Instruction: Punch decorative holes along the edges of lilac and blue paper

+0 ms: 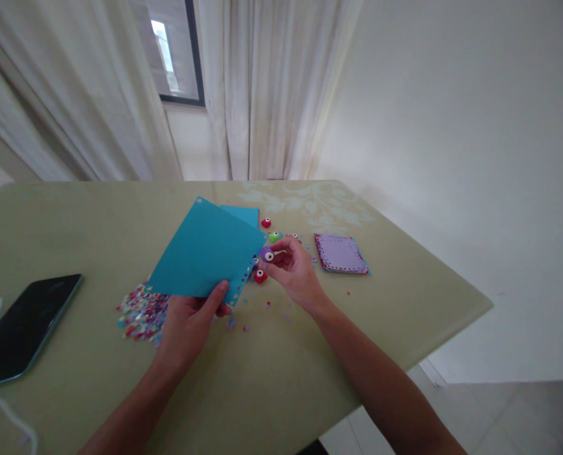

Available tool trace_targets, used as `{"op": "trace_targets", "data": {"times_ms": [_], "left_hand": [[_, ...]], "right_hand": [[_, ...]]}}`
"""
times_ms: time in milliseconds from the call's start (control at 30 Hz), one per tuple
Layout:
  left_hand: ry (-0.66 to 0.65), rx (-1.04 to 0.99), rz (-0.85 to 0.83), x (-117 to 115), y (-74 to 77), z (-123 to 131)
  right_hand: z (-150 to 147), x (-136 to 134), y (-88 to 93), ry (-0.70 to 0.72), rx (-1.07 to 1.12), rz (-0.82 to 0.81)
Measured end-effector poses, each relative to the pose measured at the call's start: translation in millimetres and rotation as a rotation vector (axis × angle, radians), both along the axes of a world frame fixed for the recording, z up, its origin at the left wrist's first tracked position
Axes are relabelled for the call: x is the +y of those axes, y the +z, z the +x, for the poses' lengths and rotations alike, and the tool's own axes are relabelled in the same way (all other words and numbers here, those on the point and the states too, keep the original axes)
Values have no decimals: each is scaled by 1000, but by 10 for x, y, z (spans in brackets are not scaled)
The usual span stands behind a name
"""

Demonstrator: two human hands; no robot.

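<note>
A square sheet of blue paper (pixel 205 246) is held up over the table, with small punched holes along its lower right edge and at its corners. My left hand (pixel 196 316) grips its lower edge, thumb on top. Between the fingers of my right hand (pixel 295 272) is a small purple craft punch (pixel 266 254) with a white eye-like button, at the right edge of the sheet. Close by on the table lie a red punch (pixel 260 276), another red punch (pixel 266 222) and a green punch (pixel 274 237). The sheet partly hides more blue paper (pixel 246 215) behind it.
A heap of colourful paper bits (pixel 141 313) lies left of my left hand, with loose bits scattered around. A stack of punched purple paper squares (pixel 342 254) sits to the right. A dark tablet (pixel 28 328) and a white cable (pixel 13 417) are at the left.
</note>
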State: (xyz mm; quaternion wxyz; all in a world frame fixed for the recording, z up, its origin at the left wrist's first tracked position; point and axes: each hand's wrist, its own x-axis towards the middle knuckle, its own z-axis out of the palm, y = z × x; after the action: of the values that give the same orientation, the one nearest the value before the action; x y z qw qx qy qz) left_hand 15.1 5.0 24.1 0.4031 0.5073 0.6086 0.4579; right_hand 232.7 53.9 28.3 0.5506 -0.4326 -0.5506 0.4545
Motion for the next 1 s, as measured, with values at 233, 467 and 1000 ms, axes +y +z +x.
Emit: {"op": "trace_targets", "data": {"times_ms": [233,467,1000], "left_hand": [[-10,8,20,-12,-2,-1],[-34,87,13,-1,18,12],[-142,97,-7,18,-34,-1]], "right_hand": [[7,-11,-19,11,1,-1],[-22,-40,68,67,64,-72],[-12,21,63,170,363,-383]]}}
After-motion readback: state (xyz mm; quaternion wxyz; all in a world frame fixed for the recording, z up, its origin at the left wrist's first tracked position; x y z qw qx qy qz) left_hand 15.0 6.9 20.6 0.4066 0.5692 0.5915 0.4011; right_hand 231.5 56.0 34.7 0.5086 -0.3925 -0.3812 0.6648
